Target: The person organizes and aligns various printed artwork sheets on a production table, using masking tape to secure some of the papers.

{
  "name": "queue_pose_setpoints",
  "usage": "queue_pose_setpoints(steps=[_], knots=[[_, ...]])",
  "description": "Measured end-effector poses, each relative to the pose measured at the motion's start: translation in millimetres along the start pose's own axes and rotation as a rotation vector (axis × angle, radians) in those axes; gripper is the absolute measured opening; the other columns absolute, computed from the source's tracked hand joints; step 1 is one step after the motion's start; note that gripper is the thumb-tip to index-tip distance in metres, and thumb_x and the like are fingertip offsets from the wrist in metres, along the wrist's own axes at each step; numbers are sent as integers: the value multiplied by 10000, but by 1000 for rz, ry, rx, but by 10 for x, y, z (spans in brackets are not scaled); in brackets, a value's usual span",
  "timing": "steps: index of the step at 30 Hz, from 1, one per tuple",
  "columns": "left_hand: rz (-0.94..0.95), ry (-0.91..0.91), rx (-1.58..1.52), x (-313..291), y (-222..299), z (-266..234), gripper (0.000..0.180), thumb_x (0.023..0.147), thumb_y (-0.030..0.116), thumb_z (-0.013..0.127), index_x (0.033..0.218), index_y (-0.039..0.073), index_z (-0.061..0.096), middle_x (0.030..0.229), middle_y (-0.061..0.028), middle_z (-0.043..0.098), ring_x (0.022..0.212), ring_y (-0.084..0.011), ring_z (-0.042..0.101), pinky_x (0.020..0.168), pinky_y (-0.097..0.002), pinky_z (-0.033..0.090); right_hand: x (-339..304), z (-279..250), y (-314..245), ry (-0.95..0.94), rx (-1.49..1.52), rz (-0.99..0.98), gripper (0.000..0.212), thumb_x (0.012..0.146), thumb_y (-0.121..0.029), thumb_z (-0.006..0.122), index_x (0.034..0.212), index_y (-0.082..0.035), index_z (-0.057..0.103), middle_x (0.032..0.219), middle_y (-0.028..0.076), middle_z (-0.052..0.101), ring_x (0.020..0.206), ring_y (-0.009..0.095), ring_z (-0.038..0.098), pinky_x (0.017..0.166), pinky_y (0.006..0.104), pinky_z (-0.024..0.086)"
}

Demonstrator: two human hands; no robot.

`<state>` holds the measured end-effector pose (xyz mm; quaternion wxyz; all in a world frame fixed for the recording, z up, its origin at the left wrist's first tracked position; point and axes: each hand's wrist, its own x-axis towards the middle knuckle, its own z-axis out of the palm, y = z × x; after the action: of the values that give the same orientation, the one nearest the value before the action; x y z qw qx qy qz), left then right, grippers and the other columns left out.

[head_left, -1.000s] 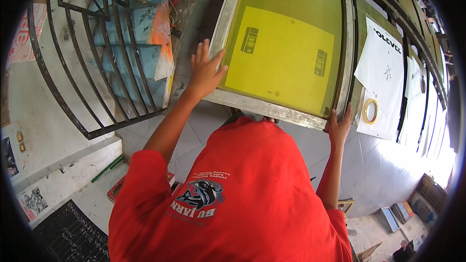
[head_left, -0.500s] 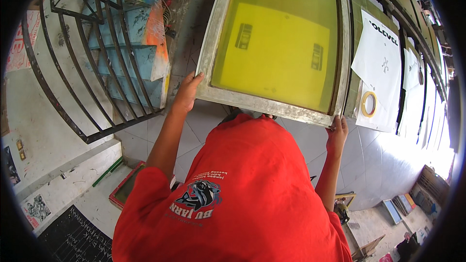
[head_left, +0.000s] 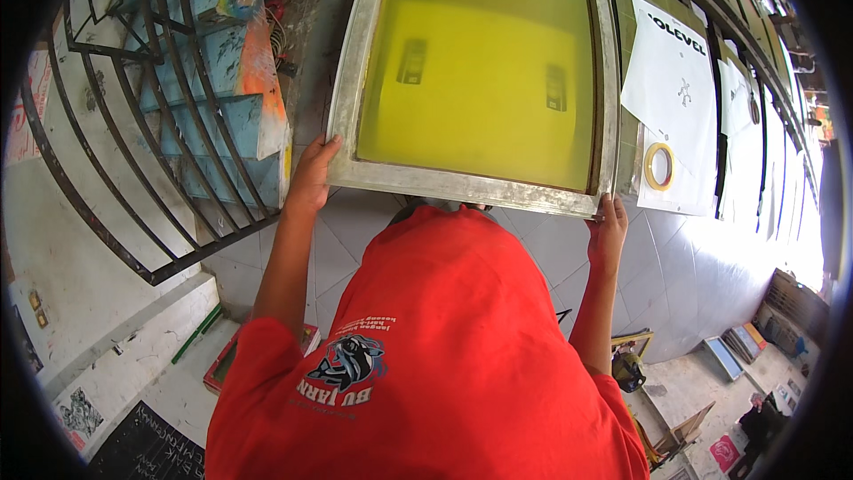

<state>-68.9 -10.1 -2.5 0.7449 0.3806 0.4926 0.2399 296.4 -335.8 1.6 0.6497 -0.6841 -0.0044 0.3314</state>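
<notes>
In front of me I carry a large silk-screen frame (head_left: 462, 183), a metal rim around yellow-green mesh. Two small dark rectangular patches show on the mesh, one toward each side. My left hand (head_left: 311, 173) grips the near left corner, its thumb over the rim. At the near right corner my right hand (head_left: 608, 220) is closed on the rim, thumb and fingers pinching the edge. The frame's far end runs out of the top of the picture.
Dark metal bars (head_left: 191, 138) curve along the left, with paint-stained blue boards (head_left: 213, 80) behind them. To the right, white printed sheets (head_left: 668, 98) and a roll of yellow tape (head_left: 659, 166) lie on a table. Grey tiled floor (head_left: 342, 236) stretches below.
The frame and both hands have shifted slightly left in the picture, and the right corner sits a little higher. My hold on it is the same.
</notes>
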Motion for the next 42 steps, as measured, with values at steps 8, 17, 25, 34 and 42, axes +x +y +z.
queue_pose_setpoints(steps=[8,17,25,34,42], knots=[[7,-4,-30,1,30,3,398,935,235,602,1254,2,553,1128,-72,639,1016,-150,609,876,-291,479,-73,68,-91,11,23,-25,299,993,-207,512,1205,-1,557,1011,57,639,884,123,631,764,294,541],[-48,-75,-140,-94,253,-13,401,938,202,586,1290,18,529,1150,-69,630,1044,-156,601,897,-300,480,-305,227,-330,204,-622,-599,525,900,-248,629,1326,23,486,1333,185,504,1269,294,466,1051,426,378],[125,-91,-41,-412,1081,341,617,929,121,557,1485,56,296,1365,-107,479,1196,-192,523,980,-314,448,-860,932,-1294,-214,-1578,-1118,578,719,-283,797,1220,-79,595,1253,127,567,1203,289,515,1012,477,396],[251,-431,6,-550,2318,610,406,957,187,507,1338,49,489,1326,-95,511,1159,-177,560,884,-276,529,-474,1099,-2396,-119,-1471,-1595,318,766,-234,698,1032,-82,613,937,64,634,856,243,634,726,374,509],[360,-722,62,-189,3708,832,425,1005,295,449,1253,-44,515,1078,-197,636,860,-202,680,734,-259,611,-361,1609,-3902,90,-1639,-1401,413,842,-349,705,1127,-85,565,1023,124,662,954,317,658,823,425,535]])
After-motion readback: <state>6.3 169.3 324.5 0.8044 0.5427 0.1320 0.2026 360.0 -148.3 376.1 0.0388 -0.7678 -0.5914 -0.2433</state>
